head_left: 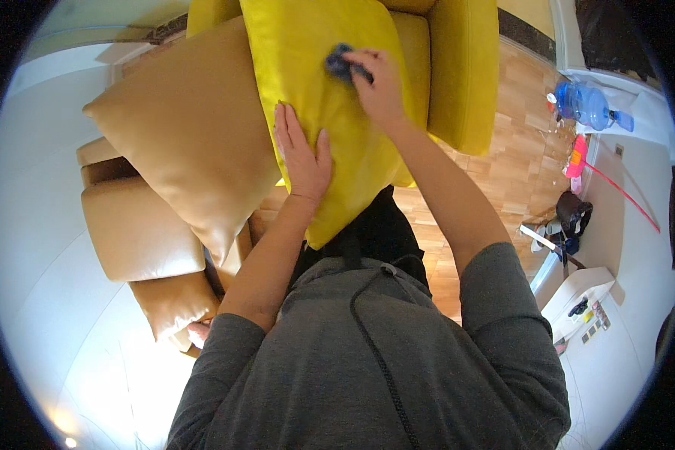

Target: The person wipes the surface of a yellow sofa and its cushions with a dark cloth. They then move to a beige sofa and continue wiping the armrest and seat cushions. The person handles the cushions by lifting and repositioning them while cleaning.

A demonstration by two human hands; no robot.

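Note:
A large yellow cushion (292, 45) with a smooth, leather-like face lies in front of me on a yellow armchair (461, 75). My left hand (304, 157) rests flat on the cushion near its left edge, fingers stretched out, holding nothing. In my right hand (377, 82) is a dark blue cloth (339, 63), bunched up and pressed against the upper part of the cushion. The right hand is slightly blurred. A big tan cushion (184, 112) touches the yellow one on its left side.
Tan sofa seating (139, 229) stands to the left, with a smaller tan cushion (174, 304) below it. Along the right wall are a blue water jug (583, 105), a pink dustpan or broom head (577, 156) with a red stick (622, 187), and dark shoes (574, 214). The floor is wood-patterned (521, 112).

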